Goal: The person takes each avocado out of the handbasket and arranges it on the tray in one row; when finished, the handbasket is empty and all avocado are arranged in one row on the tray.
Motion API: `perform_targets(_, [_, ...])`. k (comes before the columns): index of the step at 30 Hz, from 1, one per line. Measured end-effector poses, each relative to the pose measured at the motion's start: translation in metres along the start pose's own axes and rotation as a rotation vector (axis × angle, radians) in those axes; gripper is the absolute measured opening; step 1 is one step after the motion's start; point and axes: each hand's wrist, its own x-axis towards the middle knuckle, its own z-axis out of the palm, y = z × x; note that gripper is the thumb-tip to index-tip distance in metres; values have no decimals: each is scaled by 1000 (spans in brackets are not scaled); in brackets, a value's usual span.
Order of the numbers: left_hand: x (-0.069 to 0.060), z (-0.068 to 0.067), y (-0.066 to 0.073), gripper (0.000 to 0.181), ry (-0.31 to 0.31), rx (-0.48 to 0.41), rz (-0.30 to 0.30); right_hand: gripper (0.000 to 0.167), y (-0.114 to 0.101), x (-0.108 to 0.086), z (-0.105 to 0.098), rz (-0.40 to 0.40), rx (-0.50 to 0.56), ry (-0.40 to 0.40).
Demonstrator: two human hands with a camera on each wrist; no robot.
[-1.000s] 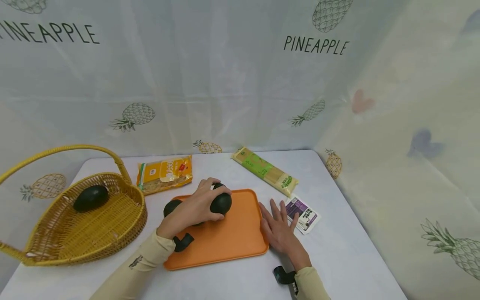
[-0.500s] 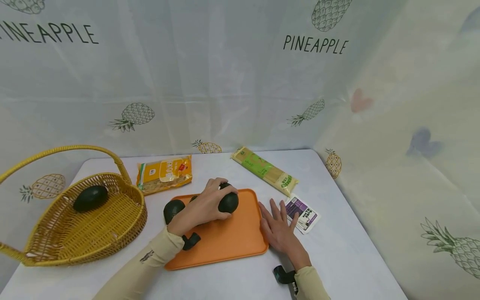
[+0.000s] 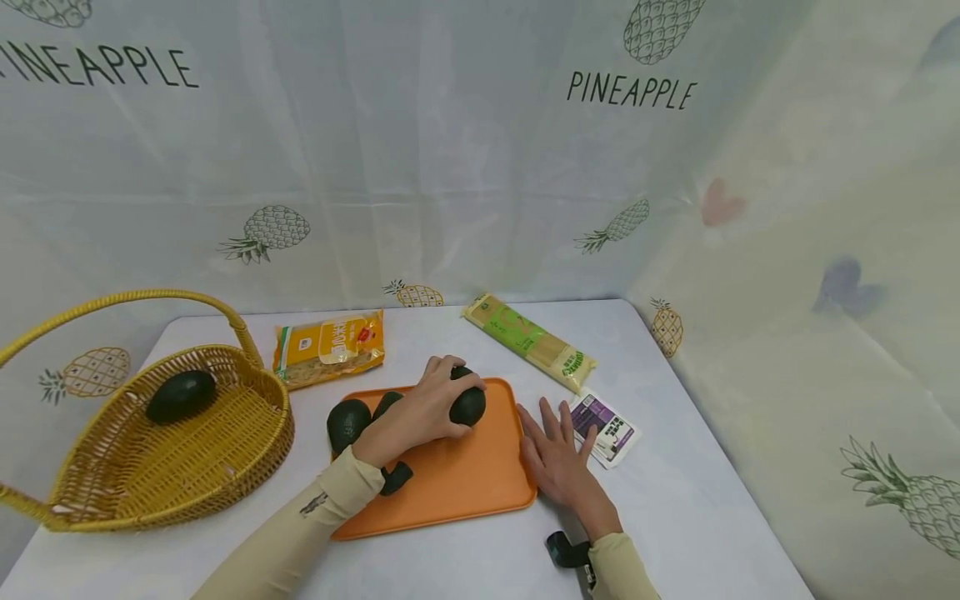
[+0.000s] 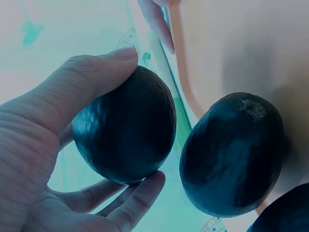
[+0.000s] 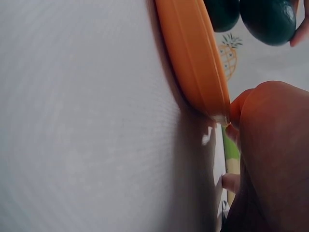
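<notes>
My left hand grips a dark green avocado over the orange tray. In the left wrist view, thumb and fingers curl around this avocado, apart from a second avocado. On the tray's left part sit an avocado and another avocado, partly hidden by the left hand. Fingers spread, my right hand touches the tray's right edge; the right wrist view has that hand against the orange rim.
A yellow wicker basket with one avocado stands at the left. Behind the tray lie an orange food packet and a long green-and-tan packet. A purple-and-white packet lies beside the right hand on the white table.
My left hand has moved right over the tray with the avocado, uncovering more of the two avocados at the tray's left. The right hand stays where it was.
</notes>
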Motion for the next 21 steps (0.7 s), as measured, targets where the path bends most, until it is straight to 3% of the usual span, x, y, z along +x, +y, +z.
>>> perform_targets(10, [7, 9, 0, 57, -23, 31, -34, 56, 0, 1, 3, -6, 1, 11])
perform_targets(21, [15, 18, 2, 58, -82, 90, -9, 56, 1, 1, 1, 11, -11, 1])
